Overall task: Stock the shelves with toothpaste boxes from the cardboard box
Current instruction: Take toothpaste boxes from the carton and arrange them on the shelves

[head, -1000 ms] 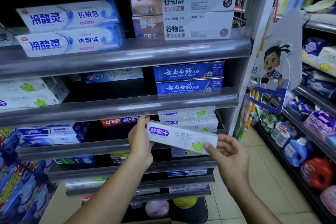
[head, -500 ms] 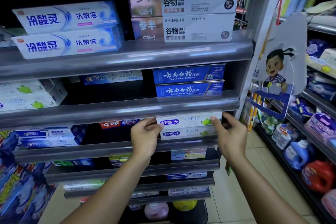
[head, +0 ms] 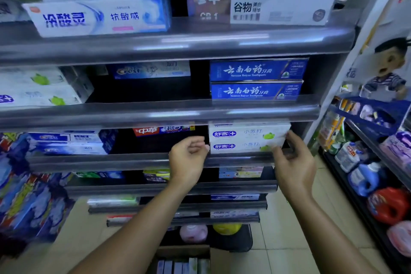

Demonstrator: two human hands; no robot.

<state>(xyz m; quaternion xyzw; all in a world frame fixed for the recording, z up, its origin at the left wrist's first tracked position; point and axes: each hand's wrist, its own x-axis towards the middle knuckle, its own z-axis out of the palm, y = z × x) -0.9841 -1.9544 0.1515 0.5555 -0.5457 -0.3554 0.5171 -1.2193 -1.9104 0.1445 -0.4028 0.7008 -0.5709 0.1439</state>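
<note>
Two white toothpaste boxes with green fruit marks lie stacked on the third shelf [head: 133, 161]; the top box [head: 249, 132] sits on the lower box [head: 240, 146]. My left hand [head: 188, 160] hovers at their left end, fingers loosely curled, thumb tip at the lower box's end, holding nothing. At their right end, the fingertips of my right hand [head: 293, 160] touch the boxes, thumb in front of the lower one. On the floor at the bottom edge, the cardboard box [head: 184, 251] shows several upright toothpaste boxes [head: 178, 266] inside.
Blue toothpaste boxes [head: 255, 80] fill the shelf above. A red-labelled box [head: 162, 130] lies deep behind my left hand, and blue-white boxes [head: 71, 142] lie further left. Detergent bottles [head: 364, 178] line the rack on the right. A cartoon sign [head: 387, 69] hangs at the shelf's end.
The white box went from my hands onto the stack on the third shelf. Both hands then drew back slightly from its ends. The camera moved closer and tilted down.
</note>
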